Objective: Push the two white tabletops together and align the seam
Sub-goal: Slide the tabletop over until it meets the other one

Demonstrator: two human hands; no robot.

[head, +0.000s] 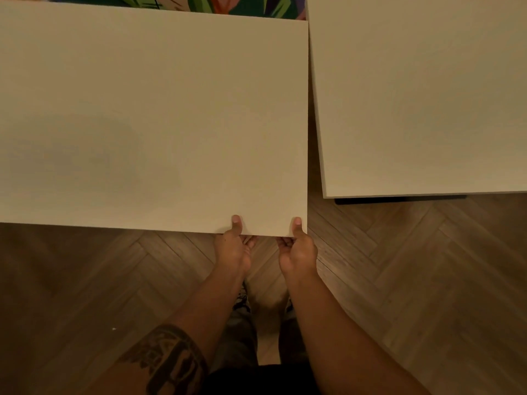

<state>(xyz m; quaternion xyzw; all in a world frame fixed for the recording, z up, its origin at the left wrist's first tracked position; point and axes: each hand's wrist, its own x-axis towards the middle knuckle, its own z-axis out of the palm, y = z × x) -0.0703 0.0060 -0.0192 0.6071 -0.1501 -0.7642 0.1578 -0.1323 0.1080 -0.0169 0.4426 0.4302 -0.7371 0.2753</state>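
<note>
**Colours and patterns seen around the left tabletop**

The left tabletop (154,118) is seen as plain white, tinted cream by the warm light, with no pattern; a faint grey shade is noticed on its left part. To the right of it, the right tabletop (422,95) is shown in the same plain white. Below both, the floor (399,266) is laid in brown wood with a herringbone pattern. Beyond the far edge of the left tabletop, a surface (228,4) with a bright pattern of green, orange and purple is visible. Near its front edge, a dark tattoo (171,360) of bold bands is carried on the left forearm.
</note>
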